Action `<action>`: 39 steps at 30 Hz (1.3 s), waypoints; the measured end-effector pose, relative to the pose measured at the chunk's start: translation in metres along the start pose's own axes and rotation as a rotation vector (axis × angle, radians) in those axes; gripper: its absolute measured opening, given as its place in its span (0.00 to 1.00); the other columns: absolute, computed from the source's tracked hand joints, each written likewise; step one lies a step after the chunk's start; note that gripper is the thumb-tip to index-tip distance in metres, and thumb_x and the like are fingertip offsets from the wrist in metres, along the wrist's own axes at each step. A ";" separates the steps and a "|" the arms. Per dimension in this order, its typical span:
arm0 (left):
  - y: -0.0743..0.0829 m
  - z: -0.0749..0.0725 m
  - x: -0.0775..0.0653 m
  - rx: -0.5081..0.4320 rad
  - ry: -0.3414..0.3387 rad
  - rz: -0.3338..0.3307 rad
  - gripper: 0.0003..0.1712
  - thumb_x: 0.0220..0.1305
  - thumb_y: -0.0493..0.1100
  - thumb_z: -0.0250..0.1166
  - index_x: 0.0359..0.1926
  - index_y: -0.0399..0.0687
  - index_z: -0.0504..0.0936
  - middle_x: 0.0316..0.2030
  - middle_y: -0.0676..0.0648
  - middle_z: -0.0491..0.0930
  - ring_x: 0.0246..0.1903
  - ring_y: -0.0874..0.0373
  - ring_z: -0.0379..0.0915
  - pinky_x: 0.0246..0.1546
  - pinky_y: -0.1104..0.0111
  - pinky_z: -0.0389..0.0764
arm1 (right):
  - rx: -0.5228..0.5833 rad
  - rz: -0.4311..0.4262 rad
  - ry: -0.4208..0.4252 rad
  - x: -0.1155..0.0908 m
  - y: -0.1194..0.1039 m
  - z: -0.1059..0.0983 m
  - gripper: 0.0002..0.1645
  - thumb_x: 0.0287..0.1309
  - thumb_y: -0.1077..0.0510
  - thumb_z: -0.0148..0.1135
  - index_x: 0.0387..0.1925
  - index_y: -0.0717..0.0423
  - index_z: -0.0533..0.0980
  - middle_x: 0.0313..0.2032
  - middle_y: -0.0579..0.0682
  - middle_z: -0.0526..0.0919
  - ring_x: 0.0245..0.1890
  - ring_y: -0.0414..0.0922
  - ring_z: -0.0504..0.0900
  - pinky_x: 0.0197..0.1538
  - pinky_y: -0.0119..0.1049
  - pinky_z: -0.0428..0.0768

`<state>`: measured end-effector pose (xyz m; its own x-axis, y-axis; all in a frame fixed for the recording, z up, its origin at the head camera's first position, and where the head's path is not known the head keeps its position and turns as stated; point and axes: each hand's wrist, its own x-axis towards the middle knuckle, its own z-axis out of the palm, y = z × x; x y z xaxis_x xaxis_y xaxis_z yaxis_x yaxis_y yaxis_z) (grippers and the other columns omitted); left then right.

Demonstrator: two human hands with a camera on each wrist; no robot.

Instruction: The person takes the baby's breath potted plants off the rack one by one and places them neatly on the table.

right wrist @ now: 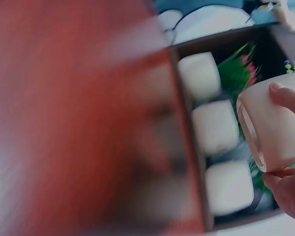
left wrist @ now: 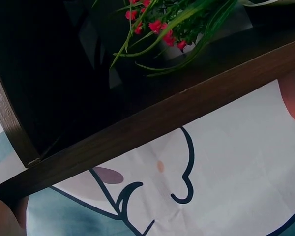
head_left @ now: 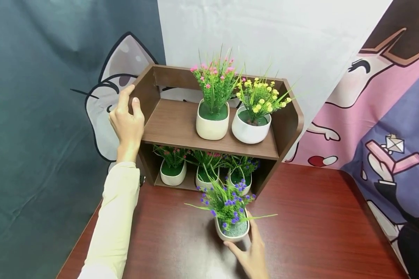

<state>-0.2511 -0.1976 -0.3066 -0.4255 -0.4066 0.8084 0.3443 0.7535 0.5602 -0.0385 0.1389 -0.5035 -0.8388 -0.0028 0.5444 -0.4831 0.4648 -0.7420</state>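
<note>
R fingers [head_left: 254, 230] gripping pot [head_left: 232, 237] w/ purple flowers [head_left: 233, 201], L fingers [head_left: 125, 97] parted at shelf [head_left: 174, 118], hold unclear

A creased, printed fabric backdrop [head_left: 265, 35] hangs behind a glossy reddish-brown table [head_left: 321, 217] with a rounded far right corner. Left: a teal section [head_left: 56, 97] with soft folds adjoins a white, black-outlined cartoon figure [head_left: 99, 124]. Centre: the ground is pale grey-white. Right: pink gives way to blue-violet, where a printed envelope [head_left: 394, 143] appears. Reflected light whitens the near tabletop.
</note>
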 end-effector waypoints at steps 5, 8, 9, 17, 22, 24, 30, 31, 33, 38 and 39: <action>-0.001 -0.002 -0.003 0.011 -0.017 -0.008 0.18 0.64 0.42 0.53 0.53 0.53 0.79 0.39 0.43 0.83 0.21 0.43 0.69 0.28 0.57 0.64 | -0.103 -0.004 0.034 -0.027 0.028 -0.022 0.64 0.16 0.66 0.82 0.63 0.71 0.60 0.56 0.69 0.69 0.60 0.30 0.63 0.55 0.23 0.62; -0.002 -0.003 -0.003 0.014 -0.017 -0.009 0.18 0.64 0.42 0.53 0.53 0.54 0.79 0.37 0.42 0.83 0.18 0.45 0.65 0.27 0.58 0.62 | -0.190 0.054 0.089 -0.037 0.036 -0.032 0.64 0.11 0.67 0.82 0.61 0.71 0.62 0.52 0.69 0.72 0.57 0.25 0.63 0.52 0.19 0.62; -0.003 -0.004 -0.003 0.016 -0.015 -0.006 0.18 0.64 0.42 0.53 0.53 0.54 0.80 0.37 0.42 0.83 0.17 0.47 0.63 0.26 0.59 0.61 | -0.219 0.085 0.103 -0.039 0.038 -0.035 0.64 0.11 0.68 0.82 0.61 0.70 0.62 0.52 0.69 0.73 0.55 0.23 0.63 0.52 0.17 0.62; -0.008 -0.008 -0.001 0.027 0.002 0.049 0.18 0.64 0.40 0.53 0.53 0.50 0.79 0.38 0.42 0.83 0.15 0.48 0.60 0.24 0.60 0.58 | -0.339 0.375 0.236 -0.037 0.057 -0.056 0.61 0.21 0.65 0.81 0.64 0.61 0.62 0.54 0.63 0.73 0.49 0.17 0.60 0.47 0.11 0.59; -0.007 -0.005 0.000 0.031 0.003 0.051 0.18 0.64 0.41 0.53 0.53 0.51 0.79 0.36 0.41 0.83 0.14 0.48 0.58 0.23 0.60 0.57 | -0.313 0.430 0.248 -0.023 0.075 -0.070 0.59 0.27 0.64 0.80 0.66 0.57 0.60 0.54 0.64 0.73 0.53 0.39 0.71 0.46 0.11 0.61; -0.006 -0.004 0.002 0.029 0.003 0.048 0.18 0.64 0.42 0.53 0.53 0.52 0.79 0.36 0.42 0.83 0.14 0.47 0.59 0.23 0.60 0.56 | -0.317 0.435 0.235 -0.014 0.082 -0.075 0.58 0.30 0.63 0.79 0.67 0.55 0.59 0.53 0.65 0.74 0.52 0.51 0.73 0.48 0.19 0.67; -0.004 -0.001 0.001 0.026 -0.005 0.048 0.18 0.64 0.42 0.53 0.53 0.51 0.79 0.39 0.43 0.83 0.15 0.47 0.60 0.23 0.61 0.56 | -0.328 0.413 0.214 0.014 0.106 -0.080 0.55 0.33 0.62 0.77 0.66 0.57 0.58 0.51 0.65 0.74 0.49 0.58 0.74 0.45 0.48 0.67; -0.004 -0.001 0.001 0.025 -0.004 0.049 0.18 0.64 0.42 0.53 0.53 0.51 0.79 0.39 0.43 0.83 0.14 0.47 0.59 0.23 0.61 0.56 | -0.328 0.411 0.211 0.018 0.109 -0.080 0.55 0.34 0.62 0.77 0.65 0.58 0.58 0.50 0.65 0.74 0.48 0.59 0.74 0.44 0.50 0.67; -0.003 0.000 0.001 0.025 -0.002 0.058 0.17 0.65 0.42 0.53 0.53 0.51 0.79 0.39 0.43 0.83 0.14 0.46 0.60 0.23 0.61 0.56 | -0.324 0.408 0.204 0.027 0.116 -0.079 0.54 0.35 0.61 0.76 0.65 0.59 0.57 0.50 0.66 0.74 0.47 0.60 0.74 0.45 0.52 0.67; -0.002 0.000 -0.001 0.015 0.001 0.048 0.18 0.64 0.41 0.53 0.53 0.52 0.80 0.40 0.45 0.83 0.15 0.47 0.61 0.24 0.58 0.59 | -0.301 0.412 0.174 0.045 0.130 -0.074 0.53 0.37 0.60 0.74 0.65 0.60 0.56 0.49 0.66 0.73 0.46 0.61 0.73 0.45 0.53 0.66; -0.002 -0.001 -0.001 0.012 0.004 0.039 0.18 0.63 0.41 0.54 0.53 0.52 0.80 0.41 0.47 0.83 0.15 0.48 0.60 0.25 0.58 0.59 | -0.294 0.410 0.165 0.049 0.133 -0.072 0.53 0.37 0.61 0.74 0.65 0.60 0.56 0.48 0.66 0.73 0.45 0.61 0.73 0.45 0.53 0.66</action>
<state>-0.2506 -0.1990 -0.3086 -0.4088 -0.3788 0.8303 0.3507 0.7747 0.5262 -0.1256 0.2644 -0.5474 -0.8821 0.3593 0.3047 -0.0134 0.6274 -0.7786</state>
